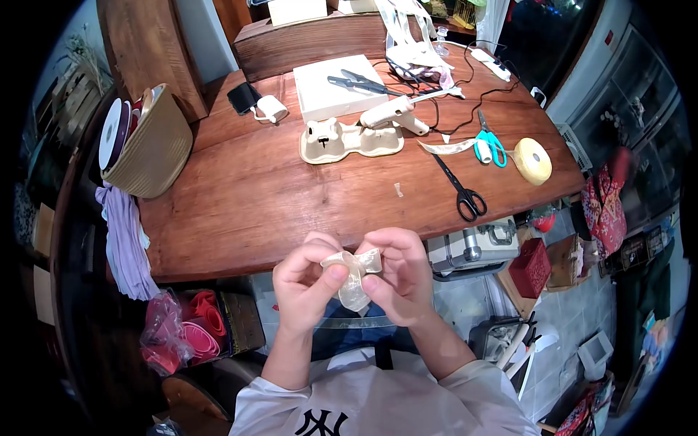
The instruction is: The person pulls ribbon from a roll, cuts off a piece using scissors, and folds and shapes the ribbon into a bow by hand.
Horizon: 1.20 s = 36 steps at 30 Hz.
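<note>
Close to my body, just off the table's front edge, I hold a cream ribbon bow [354,289] with a loop on each side and a tail hanging down. My left hand [304,280] pinches its left part between thumb and fingers. On the other side, my right hand [398,280] is closed on the right loop, its thumb low by the tail. The knot area is partly hidden by my fingers. Farther off on the table lie black scissors [463,195], teal-handled scissors [492,145] and a roll of cream ribbon [533,161] with its end trailing left.
A white glue gun [392,115] rests on a cardboard cup tray [342,142]. Behind it, a white box [320,89] bears a black-handled tool [360,82]. A phone [243,97] and white charger [271,109] lie left. A basket [153,156] with ribbon spools stands at the left edge.
</note>
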Available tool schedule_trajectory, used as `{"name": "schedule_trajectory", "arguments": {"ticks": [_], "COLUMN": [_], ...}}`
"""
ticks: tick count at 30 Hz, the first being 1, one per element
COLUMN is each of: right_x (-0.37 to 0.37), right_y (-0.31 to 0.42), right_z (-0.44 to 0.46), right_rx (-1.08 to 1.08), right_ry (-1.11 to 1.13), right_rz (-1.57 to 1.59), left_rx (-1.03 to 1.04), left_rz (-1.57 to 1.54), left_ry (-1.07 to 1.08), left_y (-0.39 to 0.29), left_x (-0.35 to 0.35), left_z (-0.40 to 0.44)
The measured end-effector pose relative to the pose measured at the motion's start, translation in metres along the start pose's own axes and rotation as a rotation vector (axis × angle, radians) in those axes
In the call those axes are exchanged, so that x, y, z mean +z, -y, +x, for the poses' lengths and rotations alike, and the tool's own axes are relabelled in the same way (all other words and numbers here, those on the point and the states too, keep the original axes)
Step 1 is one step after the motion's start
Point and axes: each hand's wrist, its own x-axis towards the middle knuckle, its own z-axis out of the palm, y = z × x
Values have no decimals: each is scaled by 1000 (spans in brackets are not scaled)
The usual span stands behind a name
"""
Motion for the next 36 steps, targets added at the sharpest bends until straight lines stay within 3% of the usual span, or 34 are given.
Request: {"name": "schedule_trajectory", "arguments": {"ticks": [3,6,10,12,15,18,22,25,34,36], "right_x": [-14,-7,-4,-8,-7,-4,-6,1,-6,-9], "right_y": [-8,-7,-1,-2,2,8,9,9,17,17], "right_z": [3,4,2,5,2,-5,-5,-6,-5,-4], "right_rx": [-133,-197,-165,-344,-376,-375,-436,-352,-322,-170], "right_ry": [173,158,67,187,166,153,257,103,136,178], "right_rz": [-49,-148,-270,-448,-566,-727,-715,-712,-904,-884], "left_rx": [18,73,21,21,1,-12,9,9,158,123], "left_rz": [124,263,142,50,99,44,87,66,44,141], "left_ry": [-4,0,-68,-145,-250,-252,-222,-239,60,144], "left_y": [-1,-2,-5,-2,-2,0,1,1,0,1], "left_x": [-1,-3,5,9,15,15,13,15,-3,-7], "left_z": [-3,-5,-12,-15,-17,-19,-21,-22,-20,-20]}}
